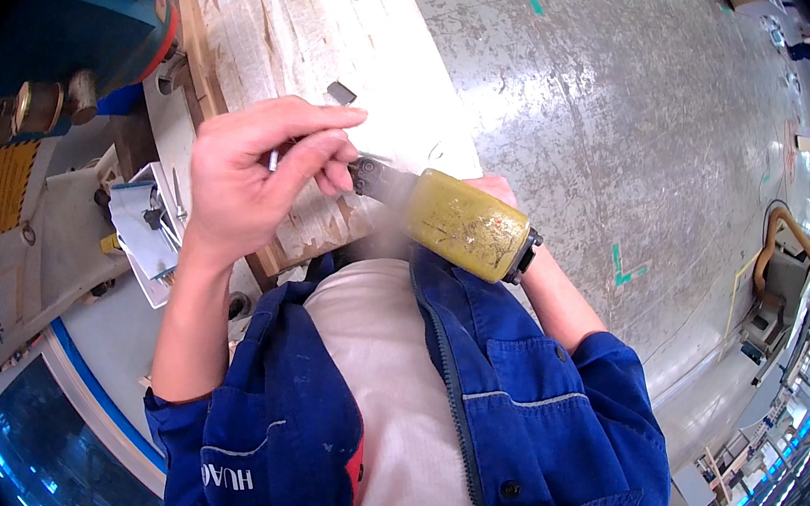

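Note:
My right hand [494,189] is wrapped round a scuffed yellow power tool [463,225], which hides most of that hand. The tool lies tilted in front of my chest, black end cap toward my right forearm, and its dark nose [369,177] points left at my other hand. Between the bent fingers of my left hand [260,162] shows the end of a thin metal rod [274,158]. The fingertips are close against the tool's nose; whether the rod reaches into it is hidden. Just beyond them a small dark metal block [341,93] lies on the bench.
The worn wooden bench [282,19] runs away from me. At its left stand a blue and red machine [101,28] and a white tray [144,223] with papers and small tools. Grey floor [582,103] with green marks lies to the right, and a hose [777,235] farther off.

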`<action>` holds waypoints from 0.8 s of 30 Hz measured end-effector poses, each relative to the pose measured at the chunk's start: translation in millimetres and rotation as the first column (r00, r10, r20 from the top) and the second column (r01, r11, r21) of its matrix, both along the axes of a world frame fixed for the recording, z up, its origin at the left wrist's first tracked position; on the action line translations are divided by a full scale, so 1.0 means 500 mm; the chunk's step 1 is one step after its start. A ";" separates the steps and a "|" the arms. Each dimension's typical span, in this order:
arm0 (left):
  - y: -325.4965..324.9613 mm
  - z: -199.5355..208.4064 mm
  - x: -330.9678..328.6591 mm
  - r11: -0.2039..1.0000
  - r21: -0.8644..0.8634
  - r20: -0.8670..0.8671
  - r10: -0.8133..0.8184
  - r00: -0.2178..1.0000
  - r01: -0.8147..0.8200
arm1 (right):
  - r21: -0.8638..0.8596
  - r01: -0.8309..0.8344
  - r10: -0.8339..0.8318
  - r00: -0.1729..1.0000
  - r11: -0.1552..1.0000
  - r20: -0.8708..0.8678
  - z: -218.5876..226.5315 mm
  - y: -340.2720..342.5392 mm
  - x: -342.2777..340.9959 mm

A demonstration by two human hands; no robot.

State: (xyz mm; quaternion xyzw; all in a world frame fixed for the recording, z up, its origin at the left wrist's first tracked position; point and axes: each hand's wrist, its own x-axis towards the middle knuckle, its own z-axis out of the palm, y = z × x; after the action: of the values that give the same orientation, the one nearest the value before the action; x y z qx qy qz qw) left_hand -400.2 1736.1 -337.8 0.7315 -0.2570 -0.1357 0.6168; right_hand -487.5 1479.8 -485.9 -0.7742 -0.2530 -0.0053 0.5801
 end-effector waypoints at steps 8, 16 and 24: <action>0.021 0.057 -0.033 0.995 -0.074 -0.103 0.060 0.993 -0.068 | -0.061 0.025 -0.030 0.996 0.998 -0.087 -0.001 0.001 -0.008; 0.027 0.051 -0.052 0.965 0.211 0.030 0.154 0.988 -0.157 | -0.075 0.034 -0.035 0.999 0.997 -0.011 -0.004 0.003 -0.004; 0.010 0.054 -0.051 0.950 0.277 0.081 0.127 0.989 -0.144 | -0.049 -0.011 0.009 0.999 0.999 -0.046 -0.002 -0.001 -0.002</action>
State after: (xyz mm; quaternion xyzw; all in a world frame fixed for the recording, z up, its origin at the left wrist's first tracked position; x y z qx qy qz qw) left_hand -425.9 1741.1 -311.0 0.8317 -0.2032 -0.1055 0.5058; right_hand -488.7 1479.3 -486.6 -0.7870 -0.2437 0.0217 0.5664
